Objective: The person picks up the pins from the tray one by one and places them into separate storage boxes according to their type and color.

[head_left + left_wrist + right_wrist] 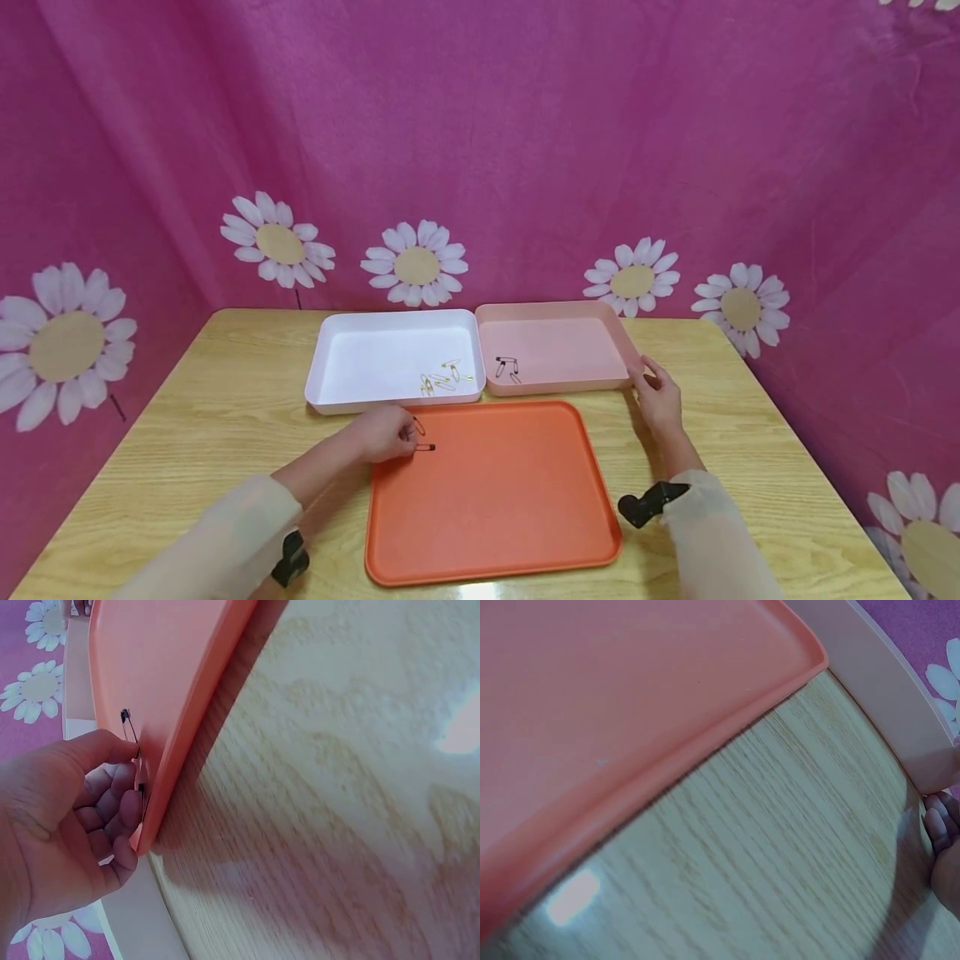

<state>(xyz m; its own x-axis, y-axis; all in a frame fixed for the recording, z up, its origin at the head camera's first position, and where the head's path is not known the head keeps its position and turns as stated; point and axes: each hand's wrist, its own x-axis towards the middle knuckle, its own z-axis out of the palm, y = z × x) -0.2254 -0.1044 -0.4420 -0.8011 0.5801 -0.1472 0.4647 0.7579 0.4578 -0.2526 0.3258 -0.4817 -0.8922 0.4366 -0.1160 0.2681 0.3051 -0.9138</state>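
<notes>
Fingers of the left hand [388, 433] were curled, thumb and fingertip closed on one end of a black safety pin [427, 447], whose dark head pointed rightward, clear of them. A second black pin [419, 427] lay just past the same fingers, near the far left corner of the one orange tray [495, 500]; these two were the only pins there. Just beyond the left fingers stood one white box [360, 354] with at least five gold pins [441, 382]; they overlapped, so an exact count could not be told. Farther off to the right of those fingers, one pink box [555, 337] held what looked like three black pins [507, 361] in its near left corner. Fingers of the right hand [660, 404] touched that box's near right corner, well apart from its pins; whether they gripped it could not be told. Tray and boxes rested on the bench [187, 417] below both sets of fingers, with a flowered cloth [480, 150] beyond.
</notes>
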